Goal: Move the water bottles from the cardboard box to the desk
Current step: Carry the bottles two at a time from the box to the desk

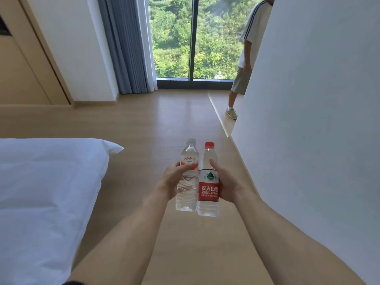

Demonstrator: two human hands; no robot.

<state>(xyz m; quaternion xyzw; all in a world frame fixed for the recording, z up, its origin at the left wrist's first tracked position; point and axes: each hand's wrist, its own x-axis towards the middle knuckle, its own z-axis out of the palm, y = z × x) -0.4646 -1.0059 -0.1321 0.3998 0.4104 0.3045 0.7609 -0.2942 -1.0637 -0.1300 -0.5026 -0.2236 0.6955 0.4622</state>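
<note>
Wooden floor point(164, 112) ran toward the window point(193, 38), bed point(45, 192) beside us. We carried 2 bottles upright and touching: left hand point(171, 179) gripped the clear bottle point(187, 182), right hand point(226, 182) the red bottle point(208, 186). No box or desk was visible, so we judged them mid-transfer.

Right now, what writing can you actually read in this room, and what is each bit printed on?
"农夫山泉": white characters on the red label of the red-capped bottle, held in the right hand.
"NONGFU SPRING": below them on that label; its last letter runs out of view.
Smaller line under that: too small to read.
"娃哈哈": red characters on the clear-capped bottle, held in the left hand; the small print beneath is blurred.
</note>
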